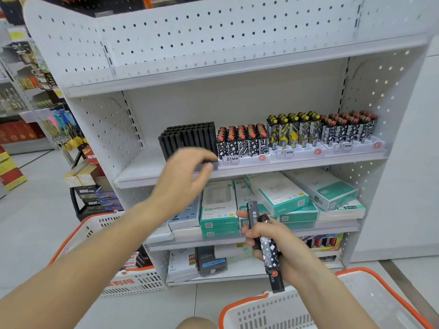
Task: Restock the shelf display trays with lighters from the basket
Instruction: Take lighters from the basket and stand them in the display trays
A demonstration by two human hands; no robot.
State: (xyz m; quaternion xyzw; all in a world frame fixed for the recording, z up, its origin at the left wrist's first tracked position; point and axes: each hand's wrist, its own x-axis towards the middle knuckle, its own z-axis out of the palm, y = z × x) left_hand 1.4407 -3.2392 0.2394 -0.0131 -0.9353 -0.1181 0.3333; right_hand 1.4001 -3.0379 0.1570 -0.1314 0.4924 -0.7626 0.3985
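We reach our left hand (184, 176) up toward twelve o'clock, to the front edge of the middle shelf (152, 172); its fingers are loosely spread and hold nothing, the fingertips just at the low front lip of the black tray (190, 138), which is packed with plain black lighters standing upright. Whether the fingertips actually touch that lip we cannot tell

Our right hand (280, 248) sits lower, at about four o'clock from the left one, fingers curled round a small bunch of lighters (267, 248): one black one with white lettering pokes up past the thumb, another with a black-and-white pattern and a red button lies along the palm, and a black end sticks out below the hand

At three o'clock of the black tray, three white trays stand side by side along the same shelf: patterned lighters with red caps (243, 141), then yellow-capped ones (294, 131), then more red-capped ones (348, 129) at the far end. All look full

Below our right hand, at five o'clock, is a white basket with an orange rim (247, 302); what lies inside it is out of view. A second basket (133, 281) of the same kind stands on the floor at seven o'clock, against the foot of the shelf unit. The shelf under the lighters carries boxes in white and teal (278, 193)
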